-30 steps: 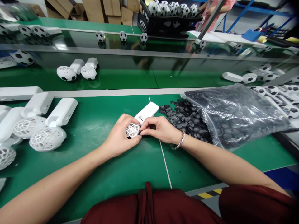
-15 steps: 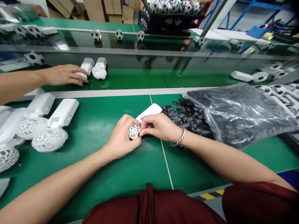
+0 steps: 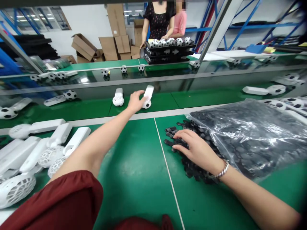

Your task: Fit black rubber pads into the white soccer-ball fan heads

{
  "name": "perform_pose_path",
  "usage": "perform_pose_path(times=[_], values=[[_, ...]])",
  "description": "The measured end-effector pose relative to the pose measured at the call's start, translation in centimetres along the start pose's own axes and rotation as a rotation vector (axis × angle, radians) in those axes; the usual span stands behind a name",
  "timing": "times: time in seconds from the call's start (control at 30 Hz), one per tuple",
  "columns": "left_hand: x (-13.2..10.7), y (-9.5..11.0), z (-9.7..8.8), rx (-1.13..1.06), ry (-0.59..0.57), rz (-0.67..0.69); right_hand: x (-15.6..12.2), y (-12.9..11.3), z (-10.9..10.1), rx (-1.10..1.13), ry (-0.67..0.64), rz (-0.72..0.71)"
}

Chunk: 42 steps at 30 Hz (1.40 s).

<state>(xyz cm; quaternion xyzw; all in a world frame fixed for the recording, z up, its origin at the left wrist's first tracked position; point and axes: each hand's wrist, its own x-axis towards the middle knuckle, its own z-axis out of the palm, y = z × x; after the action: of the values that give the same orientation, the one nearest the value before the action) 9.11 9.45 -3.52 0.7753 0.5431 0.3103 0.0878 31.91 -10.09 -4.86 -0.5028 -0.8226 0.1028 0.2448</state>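
My left hand [image 3: 135, 101] is stretched far out over the moving belt [image 3: 203, 95], fingers closed on the white handle of a small fan with a football-patterned head [image 3: 147, 97]. The fan lies on the belt right beside a second white fan [image 3: 118, 97]. My right hand [image 3: 193, 148] lies palm down with fingers spread on a heap of small black pieces [image 3: 192, 169] spilling from a clear plastic bag [image 3: 251, 134]. A metal bracelet is on that wrist.
Several white fans with bare lattice heads [image 3: 55, 150] lie at my left on the green bench [image 3: 134, 172]. More finished fans ride the belt at right [image 3: 263, 90]. Behind the far table, a black tray of ball heads [image 3: 168, 48], two people [image 3: 165, 19] and cardboard boxes [image 3: 107, 48].
Both hands left the fan head they were working on at the bench. My left hand carried the fan forward onto the belt; my right hand moved right onto the black pieces. The camera tilted up.
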Motion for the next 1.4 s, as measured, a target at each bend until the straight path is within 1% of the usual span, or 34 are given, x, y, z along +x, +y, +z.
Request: perform_pose_path(times=[0.07, 0.1, 0.17, 0.23, 0.27, 0.33, 0.4, 0.43, 0.53, 0.6, 0.67, 0.73, 0.8, 0.83, 0.87, 0.9, 0.97, 1.0, 1.07, 1.1, 1.13, 1.23, 1.3, 1.4], values=[[1.6, -2.3, -0.3, 0.091, -0.002, -0.076, -0.5, 0.6, 0.3, -0.124, -0.05, 0.033], [1.9, -3.5, -0.5, 0.142, -0.013, -0.12, -0.6, 0.8, 0.4, -0.177, -0.078, 0.043], [2.0, -5.5, -1.2, 0.239, -0.073, -0.191, -0.5, 1.0, 0.7, -0.257, -0.127, 0.042], [1.6, -6.6, -1.9, 0.318, -0.154, -0.222, -0.3, 1.0, 0.8, -0.306, -0.162, 0.025], [1.4, -6.8, -2.3, 0.35, -0.19, -0.223, -0.2, 1.0, 0.8, -0.319, -0.174, 0.017], [0.6, -6.0, -3.1, 0.403, -0.239, -0.206, -0.1, 1.0, 0.8, -0.33, -0.184, 0.01], [-1.0, -4.2, -4.1, 0.44, -0.273, -0.175, -0.1, 1.0, 0.8, -0.334, -0.189, 0.01], [-2.3, -2.9, -4.7, 0.45, -0.289, -0.155, -0.1, 1.0, 0.8, -0.338, -0.191, 0.01], [-7.7, 1.6, -6.5, 0.467, -0.365, -0.063, -0.2, 0.9, 0.7, -0.364, -0.2, 0.017], [-11.8, 4.2, -7.7, 0.552, -0.449, 0.056, -0.2, 0.8, 0.7, -0.376, -0.218, 0.025], [-15.2, 5.7, -8.7, 0.562, -0.506, 0.11, 0.0, 0.7, 0.7, -0.377, -0.249, 0.041], [-17.3, 5.9, -9.4, 0.493, -0.632, 0.169, 0.3, 0.7, 0.6, -0.354, -0.277, 0.069], [-18.0, 5.1, -9.7, 0.422, -0.781, 0.264, 0.5, 0.8, 0.4, -0.313, -0.299, 0.099], [-17.9, 4.5, -9.7, 0.417, -0.823, 0.321, 0.5, 0.9, 0.3, -0.297, -0.307, 0.113], [-17.5, 3.9, -9.5, 0.435, -0.825, 0.385, 0.5, 0.9, 0.3, -0.29, -0.315, 0.122], [-17.1, 3.3, -9.4, 0.469, -0.796, 0.451, 0.4, 1.0, 0.2, -0.29, -0.322, 0.129], [-16.1, 2.7, -8.8, 0.512, -0.699, 0.59, 0.3, 0.9, 0.0, -0.283, -0.318, 0.137], [-15.7, 2.6, -8.5, 0.505, -0.672, 0.657, 0.2, 0.7, -0.1, -0.262, -0.301, 0.132], [-15.2, 2.8, -8.0, 0.47, -0.68, 0.73, 0.1, 0.1, -0.3, -0.173, -0.253, 0.106], [-15.2, 3.1, -7.7, 0.464, -0.696, 0.724, 0.1, -0.3, -0.4, -0.104, -0.23, 0.099], [-15.3, 3.5, -7.5, 0.47, -0.706, 0.69, 0.1, -0.7, -0.4, -0.026, -0.213, 0.099], [-16.2, 4.6, -7.1, 0.499, -0.687, 0.507, 0.2, -1.9, -0.3, 0.179, -0.204, 0.092], [-17.0, 5.1, -6.8, 0.47, -0.654, 0.389, 0.4, -2.5, 0.0, 0.214, -0.178, 0.003], [-18.0, 5.5, -6.4, 0.369, -0.634, 0.236, 0.6, -2.9, 0.6, 0.143, -0.059, -0.172]])
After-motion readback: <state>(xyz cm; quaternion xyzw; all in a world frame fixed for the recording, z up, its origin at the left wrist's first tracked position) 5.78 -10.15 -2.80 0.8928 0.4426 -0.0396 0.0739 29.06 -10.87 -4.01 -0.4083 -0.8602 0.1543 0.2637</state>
